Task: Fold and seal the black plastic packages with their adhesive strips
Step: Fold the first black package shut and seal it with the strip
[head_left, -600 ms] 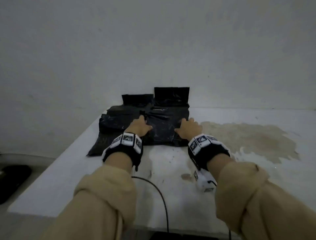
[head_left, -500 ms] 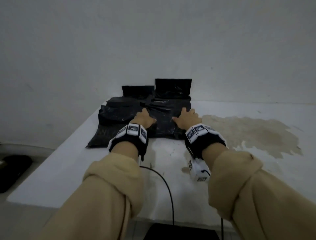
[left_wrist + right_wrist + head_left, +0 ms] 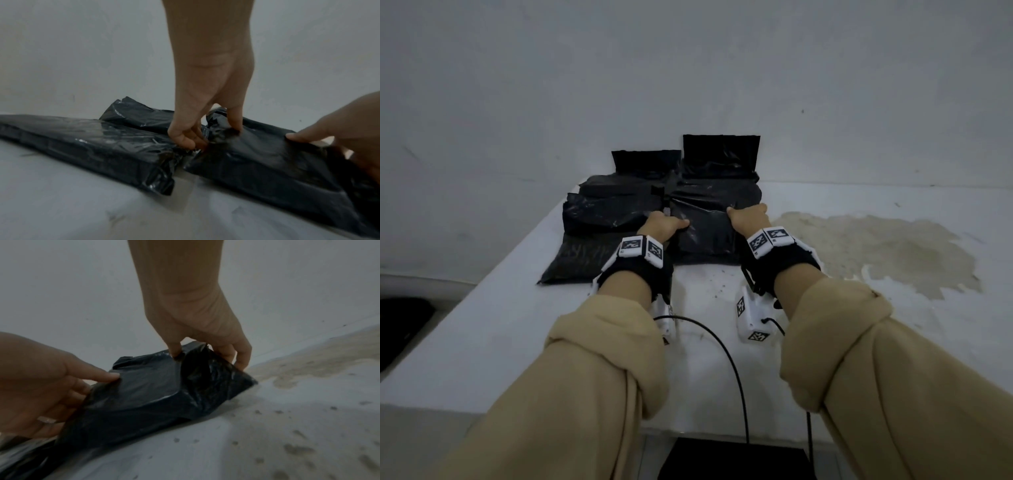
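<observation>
Several black plastic packages lie at the far end of a white table point(image 3: 482, 325), against the wall. My left hand point(image 3: 666, 224) grips the left edge of the nearest right-hand package point(image 3: 705, 233), thumb on top and fingers curled under. My right hand point(image 3: 748, 214) grips that package's right edge the same way. In the left wrist view the left hand point(image 3: 202, 131) pinches the crumpled plastic of the package point(image 3: 257, 164). In the right wrist view the right hand point(image 3: 207, 353) holds the package point(image 3: 156, 391) with its near end raised off the table.
A second package point(image 3: 599, 219) lies just left, with another flat one point(image 3: 582, 260) in front of it. Two upright black flaps point(image 3: 720, 152) stand against the wall. A brown stain point(image 3: 876, 250) spreads on the right. Cables hang over the near edge.
Both hands have spread to the package's side edges and closed on it. The right hand moved farther back and right; the package's plastic is now bunched and lifted.
</observation>
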### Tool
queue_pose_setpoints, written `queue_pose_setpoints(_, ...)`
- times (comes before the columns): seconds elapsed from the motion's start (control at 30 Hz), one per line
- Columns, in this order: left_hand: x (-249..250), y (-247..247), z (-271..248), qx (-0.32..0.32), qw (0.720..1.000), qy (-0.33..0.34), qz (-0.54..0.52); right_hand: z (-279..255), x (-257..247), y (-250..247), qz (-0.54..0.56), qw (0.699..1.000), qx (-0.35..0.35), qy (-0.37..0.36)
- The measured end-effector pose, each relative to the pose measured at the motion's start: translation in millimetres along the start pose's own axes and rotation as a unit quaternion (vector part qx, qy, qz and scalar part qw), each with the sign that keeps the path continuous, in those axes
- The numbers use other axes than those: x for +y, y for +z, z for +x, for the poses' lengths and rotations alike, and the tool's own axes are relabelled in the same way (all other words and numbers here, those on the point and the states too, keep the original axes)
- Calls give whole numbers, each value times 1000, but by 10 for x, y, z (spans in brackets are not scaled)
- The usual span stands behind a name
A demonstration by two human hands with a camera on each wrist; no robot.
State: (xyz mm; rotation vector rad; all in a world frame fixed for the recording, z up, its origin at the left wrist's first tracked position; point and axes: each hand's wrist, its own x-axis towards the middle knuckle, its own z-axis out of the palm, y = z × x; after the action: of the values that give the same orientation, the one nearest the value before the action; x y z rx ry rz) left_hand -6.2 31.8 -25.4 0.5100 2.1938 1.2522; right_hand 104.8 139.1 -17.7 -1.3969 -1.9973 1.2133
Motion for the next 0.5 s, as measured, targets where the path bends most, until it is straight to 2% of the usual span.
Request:
queue_pose_setpoints(0.17,150,-105,-155,-39,997,20,-64,-189,-113,-215,-30,995,6,-100)
queue_pose_setpoints(0.33,332,-200,-621,-99,972,56,-206,-427,-65,-446,86,990,5,-109)
queue_pose_setpoints(0.43,287,-300,-1028,-146,956,99,-234,-773,51,-645,225,966,-55,-111)
queue_pose_setpoints(0.5,178,-355,-1306,-153,953,129,-229,-1098,187,-787,261,952,-119,-108)
